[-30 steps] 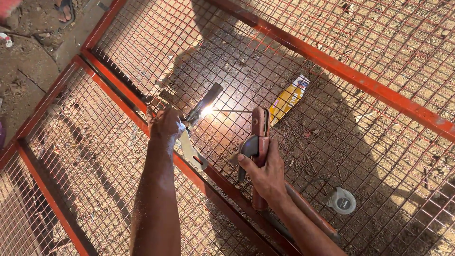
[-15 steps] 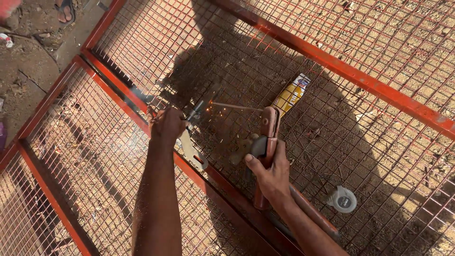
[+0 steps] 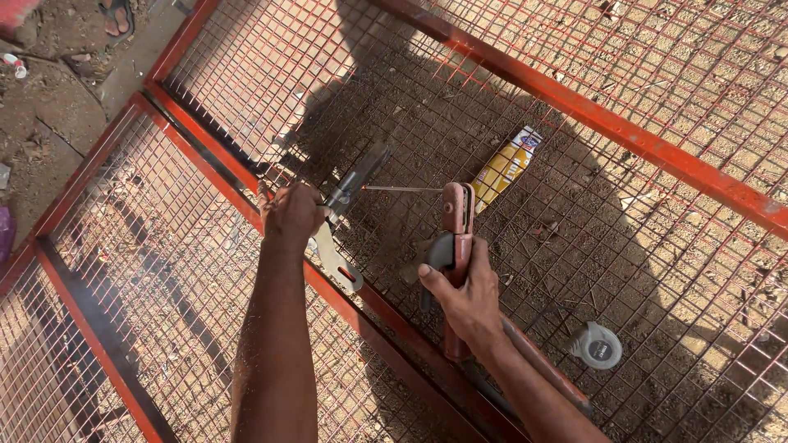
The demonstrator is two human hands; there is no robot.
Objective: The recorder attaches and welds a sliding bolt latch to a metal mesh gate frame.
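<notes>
electrode holder [image 3: 454, 238] gripped in my right hand [image 3: 468, 299], rod aimed at the flat bracket [image 3: 338, 261]; my left hand [image 3: 292, 215] clenches it against the red frame [image 3: 205, 135].

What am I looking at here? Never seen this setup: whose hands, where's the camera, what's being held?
One picture, from a camera on the person's head, looking down at their two bare hands. They work over an orange-red metal frame filled with wire mesh, lying on bare dirt. The right hand grips a red welding electrode holder, its thin rod pointing left. The left hand holds a flat metal piece against the frame bar. Under the mesh lie a yellow packet and a grey roll.
</notes>
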